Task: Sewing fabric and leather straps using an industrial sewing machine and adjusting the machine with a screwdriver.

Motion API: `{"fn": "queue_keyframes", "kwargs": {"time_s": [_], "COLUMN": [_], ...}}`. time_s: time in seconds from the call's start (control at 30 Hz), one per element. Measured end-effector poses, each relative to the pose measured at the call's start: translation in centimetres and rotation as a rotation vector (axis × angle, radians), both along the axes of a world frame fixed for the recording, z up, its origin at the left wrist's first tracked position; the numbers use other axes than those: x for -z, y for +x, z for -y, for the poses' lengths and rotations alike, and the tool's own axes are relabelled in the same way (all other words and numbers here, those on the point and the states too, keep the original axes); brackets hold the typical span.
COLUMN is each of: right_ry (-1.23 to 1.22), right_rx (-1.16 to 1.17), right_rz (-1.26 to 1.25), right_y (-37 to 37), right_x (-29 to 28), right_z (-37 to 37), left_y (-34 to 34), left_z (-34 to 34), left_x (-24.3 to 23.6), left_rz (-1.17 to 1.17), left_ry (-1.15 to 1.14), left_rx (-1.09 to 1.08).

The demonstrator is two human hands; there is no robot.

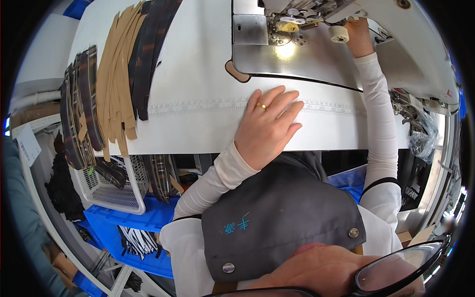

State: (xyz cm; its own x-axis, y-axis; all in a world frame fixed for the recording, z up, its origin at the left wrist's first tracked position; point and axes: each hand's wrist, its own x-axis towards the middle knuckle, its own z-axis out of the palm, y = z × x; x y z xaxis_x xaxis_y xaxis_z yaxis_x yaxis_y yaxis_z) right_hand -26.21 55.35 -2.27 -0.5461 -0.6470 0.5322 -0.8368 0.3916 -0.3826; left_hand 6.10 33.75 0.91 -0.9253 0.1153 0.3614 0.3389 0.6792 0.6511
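My left hand [269, 123] lies flat on the white table [193, 136], fingers spread, with nothing in it. It wears a gold-coloured ring and covers part of the ruler scale [198, 106] printed along the tabletop. My right hand [359, 39] reaches up to the sewing machine [415, 29], beside a pale round knob [339, 34]; its fingers are hidden behind machine parts. A lamp lights the machine's metal bed [307, 64] near the needle area. No cloth shows under the needle area.
Tan strips [116, 74] lie at the table's left, between dark strips [152, 54] and plaid bands [89, 99] hanging over the edge. Below stand a white plastic basket [138, 205] and a blue bin [153, 267] holding black-and-white strips. Clear plastic [425, 141] hangs at the right.
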Motion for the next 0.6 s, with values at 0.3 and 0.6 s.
{"fn": "queue_keyframes", "kwargs": {"time_s": [0.3,0.6], "right_ry": [-0.127,-0.404], "right_rx": [-0.017,0.138], "right_rz": [0.15,0.177], "right_y": [-1.2,3.0], "right_x": [1.2,-0.2], "right_z": [-0.8,3.2], "left_y": [0.1,-0.1], "left_z": [-0.1,0.0], "left_x": [0.1,0.3], "left_rz": [-0.007,-0.05], "left_ry": [-0.014,-0.08], "left_rx": [0.012,0.017]}}
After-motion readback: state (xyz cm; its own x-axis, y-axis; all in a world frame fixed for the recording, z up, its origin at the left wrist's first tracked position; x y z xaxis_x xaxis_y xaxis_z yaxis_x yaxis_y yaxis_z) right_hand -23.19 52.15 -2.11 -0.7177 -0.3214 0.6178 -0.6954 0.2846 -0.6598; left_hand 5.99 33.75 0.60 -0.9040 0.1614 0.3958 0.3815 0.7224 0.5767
